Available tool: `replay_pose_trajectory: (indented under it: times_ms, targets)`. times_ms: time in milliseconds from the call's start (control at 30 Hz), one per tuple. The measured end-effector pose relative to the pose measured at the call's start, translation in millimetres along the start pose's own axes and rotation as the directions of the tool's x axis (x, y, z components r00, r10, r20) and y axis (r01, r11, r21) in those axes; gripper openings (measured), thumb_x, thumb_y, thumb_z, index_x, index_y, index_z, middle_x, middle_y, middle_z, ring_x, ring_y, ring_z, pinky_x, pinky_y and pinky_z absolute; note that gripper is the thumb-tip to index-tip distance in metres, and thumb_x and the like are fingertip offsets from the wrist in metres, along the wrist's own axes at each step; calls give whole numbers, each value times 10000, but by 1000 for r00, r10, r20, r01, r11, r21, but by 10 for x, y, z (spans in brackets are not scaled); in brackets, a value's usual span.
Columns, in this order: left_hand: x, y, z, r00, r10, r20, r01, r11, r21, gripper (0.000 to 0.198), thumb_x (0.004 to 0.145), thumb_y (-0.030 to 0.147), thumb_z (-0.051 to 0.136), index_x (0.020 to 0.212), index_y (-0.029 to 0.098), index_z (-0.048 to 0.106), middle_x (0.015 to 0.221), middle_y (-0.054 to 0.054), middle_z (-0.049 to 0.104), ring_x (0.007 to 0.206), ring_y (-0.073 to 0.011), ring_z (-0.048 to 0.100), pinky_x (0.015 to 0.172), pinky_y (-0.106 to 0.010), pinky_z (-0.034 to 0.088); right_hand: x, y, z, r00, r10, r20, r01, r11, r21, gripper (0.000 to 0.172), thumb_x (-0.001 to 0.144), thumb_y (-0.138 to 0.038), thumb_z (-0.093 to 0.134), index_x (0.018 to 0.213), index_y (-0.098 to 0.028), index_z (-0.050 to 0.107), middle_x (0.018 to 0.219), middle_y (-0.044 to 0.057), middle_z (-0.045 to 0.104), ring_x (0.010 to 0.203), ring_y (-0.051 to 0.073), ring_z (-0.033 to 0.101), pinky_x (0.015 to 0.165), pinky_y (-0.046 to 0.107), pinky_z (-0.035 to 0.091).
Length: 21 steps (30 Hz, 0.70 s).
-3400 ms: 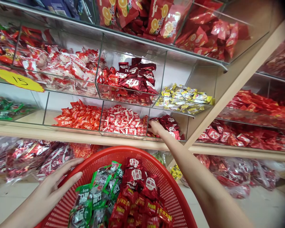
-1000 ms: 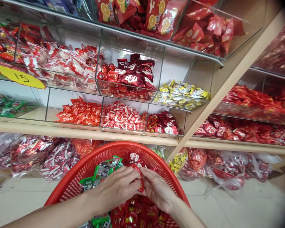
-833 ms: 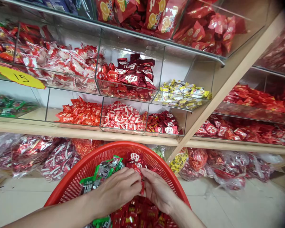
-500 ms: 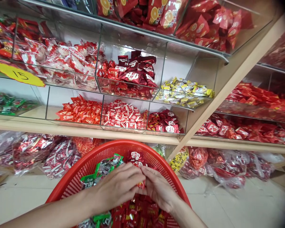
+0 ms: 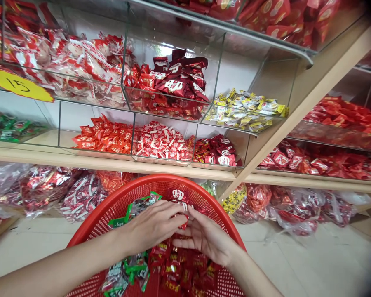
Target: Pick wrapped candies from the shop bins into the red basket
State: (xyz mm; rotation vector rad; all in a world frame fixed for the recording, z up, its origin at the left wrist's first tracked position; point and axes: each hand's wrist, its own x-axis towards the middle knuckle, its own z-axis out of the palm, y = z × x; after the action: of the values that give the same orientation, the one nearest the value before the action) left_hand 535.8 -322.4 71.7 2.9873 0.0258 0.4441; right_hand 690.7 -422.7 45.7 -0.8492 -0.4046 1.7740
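Both hands are over a red perforated plastic basket (image 5: 89, 222). My left hand (image 5: 159, 225) has its fingers curled down around a small red-wrapped candy (image 5: 184, 225), mostly hidden by the fingers. Palm turned towards it, my right hand (image 5: 208, 237) has its fingers apart, its thumb close to the left fingertips. Below the hands lie dark red candies with gold print (image 5: 176, 268). Green-edged candy packets (image 5: 123, 274) fill the basket's left side. Red packets with white labels (image 5: 177, 194) rest at its far side.
Ahead stands a wooden shelf (image 5: 160, 167) with clear dividers and bins of candies, including white-and-red ones (image 5: 163, 142) and yellow ones (image 5: 244, 109). A yellow price tag (image 5: 20, 84) hangs at left. Bags of candy (image 5: 49, 187) sit under the shelf on the tiled floor (image 5: 297, 255).
My hands have drawn slightly apart, and the right fingers have spread. The view has tilted down and closer to the shelf, so more of the red candies in the basket shows.
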Motion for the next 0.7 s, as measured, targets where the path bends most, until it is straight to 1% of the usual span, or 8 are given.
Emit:
replay_pose_trajectory:
  times_ms: [133,200,333,433,500,600,700]
  targets:
    - [12,-38,2,997,76,-22,-75,997,21,152,870,137,399,894,152,548,939,-54,576,884,-142,528,755,-277,483,-9,-41,2,1000,0,14,1,1000,-30,329,851,-409,487,1042,-157,579,1050,86,588,878,167,592,863,391,436]
    - [18,-57,12,994,107,-38,-106,994,33,163,875,133,389,897,150,550,926,-47,583,890,-139,530,765,-275,484,-18,-61,11,1000,3,27,-2,999,-38,330,861,-407,470,1044,-154,578,1066,93,586,888,171,591,865,392,432]
    - [40,-88,22,994,107,-36,-104,991,81,162,882,173,397,925,160,552,914,-36,588,868,-150,529,746,-295,481,-50,-117,47,998,7,56,-4,999,-53,322,878,-400,442,1055,-165,573,1112,94,571,942,181,574,867,404,428]
    - [86,-96,-3,995,97,-23,-94,990,106,161,879,196,412,937,165,558,914,-39,590,847,-156,530,712,-297,475,-74,-168,72,998,0,65,4,998,-64,354,877,-427,430,1079,-169,565,1132,96,562,978,182,559,886,401,415]
    - [131,-101,-30,995,94,-23,-91,989,113,180,881,197,406,972,163,558,919,-42,593,849,-157,533,717,-301,473,-84,-196,81,998,-12,66,17,997,-71,376,865,-453,440,1077,-171,569,1140,99,559,986,185,556,896,402,407]
    - [196,-126,-62,994,92,-60,-88,994,71,213,885,193,394,1029,171,549,976,-41,597,906,-151,535,813,-322,456,-97,-221,71,998,-50,34,53,994,-98,378,842,-467,475,1061,-179,585,1157,99,552,973,183,563,901,409,403]
    - [222,-188,-64,995,58,-87,-58,998,-3,246,888,223,402,1104,204,520,1059,-29,586,958,-141,532,875,-332,434,-131,-231,5,986,-154,-58,142,974,-174,361,820,-454,518,1041,-184,610,1162,98,556,963,179,565,907,407,402]
